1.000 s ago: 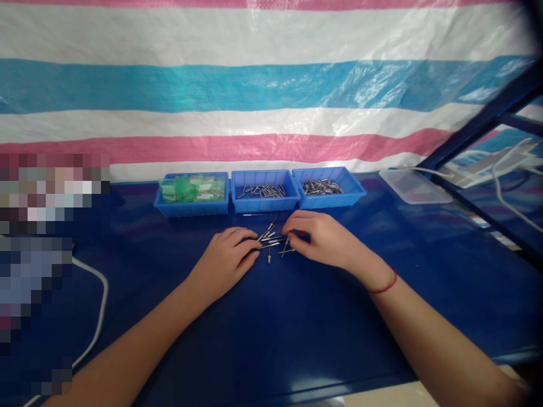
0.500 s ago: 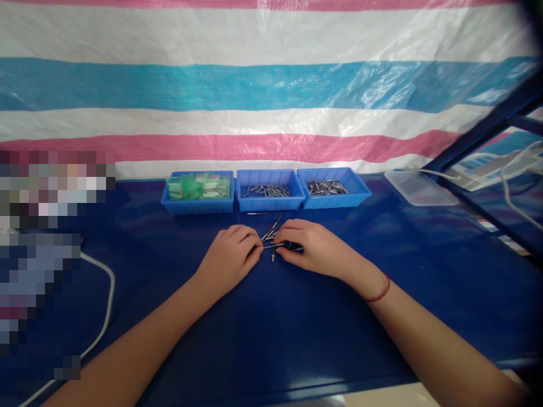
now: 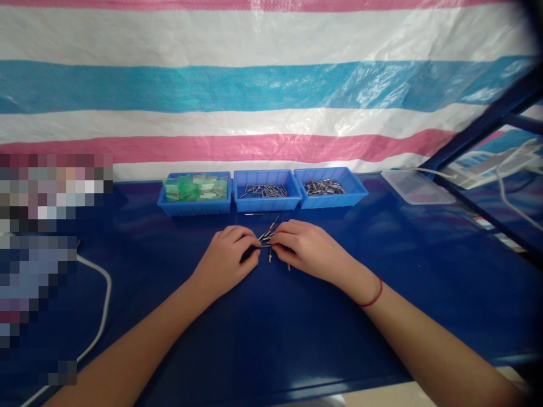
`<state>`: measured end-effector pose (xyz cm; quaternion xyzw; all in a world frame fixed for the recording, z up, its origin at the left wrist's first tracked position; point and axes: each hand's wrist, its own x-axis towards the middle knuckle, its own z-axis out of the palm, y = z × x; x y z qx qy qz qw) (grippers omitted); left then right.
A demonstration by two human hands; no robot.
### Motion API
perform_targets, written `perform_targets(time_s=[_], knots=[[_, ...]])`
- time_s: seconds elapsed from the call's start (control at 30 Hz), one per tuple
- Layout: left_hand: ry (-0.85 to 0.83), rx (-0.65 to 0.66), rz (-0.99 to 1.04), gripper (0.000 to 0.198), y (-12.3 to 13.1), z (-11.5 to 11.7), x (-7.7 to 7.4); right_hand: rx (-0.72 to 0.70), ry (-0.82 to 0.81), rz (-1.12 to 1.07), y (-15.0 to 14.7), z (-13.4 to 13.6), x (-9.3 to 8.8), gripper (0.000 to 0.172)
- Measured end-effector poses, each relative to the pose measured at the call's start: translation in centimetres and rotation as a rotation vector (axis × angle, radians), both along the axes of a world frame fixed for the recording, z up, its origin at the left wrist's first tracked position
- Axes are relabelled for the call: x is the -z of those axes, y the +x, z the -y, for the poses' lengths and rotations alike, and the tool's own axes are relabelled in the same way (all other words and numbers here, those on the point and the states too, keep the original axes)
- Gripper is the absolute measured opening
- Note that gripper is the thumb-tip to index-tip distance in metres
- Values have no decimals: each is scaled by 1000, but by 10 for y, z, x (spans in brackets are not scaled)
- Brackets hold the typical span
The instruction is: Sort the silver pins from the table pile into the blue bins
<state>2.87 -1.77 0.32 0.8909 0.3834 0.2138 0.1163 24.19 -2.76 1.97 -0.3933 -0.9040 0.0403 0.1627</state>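
My left hand [image 3: 232,253] and my right hand [image 3: 304,246] face each other low over the table, fingertips close together. A thin metal blind rivet [image 3: 265,246] spans the small gap between them. Each hand pinches one end of it, which hides the ends. Just behind the fingertips lies a small heap of loose rivets [image 3: 268,230]. One more rivet [image 3: 270,256] points toward me between the hands, and the tip of another [image 3: 289,267] pokes out beneath my right hand. A single rivet [image 3: 254,214] rests in front of the middle bin.
Three blue bins stand in a row at the back: the left bin [image 3: 195,209] with green-and-clear packets, the middle bin [image 3: 269,203] and right bin [image 3: 335,200] with metal rivets. A clear plastic lid [image 3: 418,187] lies right. A white cable [image 3: 106,294] runs along the left.
My right hand has moved slightly left, closer to my left hand, so less of the rivet shows between them. A rivet tip now shows below my right hand.
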Motion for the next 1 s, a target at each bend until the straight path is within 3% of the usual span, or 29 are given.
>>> perform_targets(time_s=[0.23,0.47,0.7,1.0], knots=[[32,-53,-57,13,8,3,2,-16,-30,-42,-3,1,4,16],[198,-34,-69,16,10,10,-2,-15,-32,-183,-6,4,3,16],[-58,-89,319,10,9,14,-10,7,-106,-537,-12,9,0,15],[-126,-97,426,6,8,15,-13,-12,-140,-578,-15,11,0,12]])
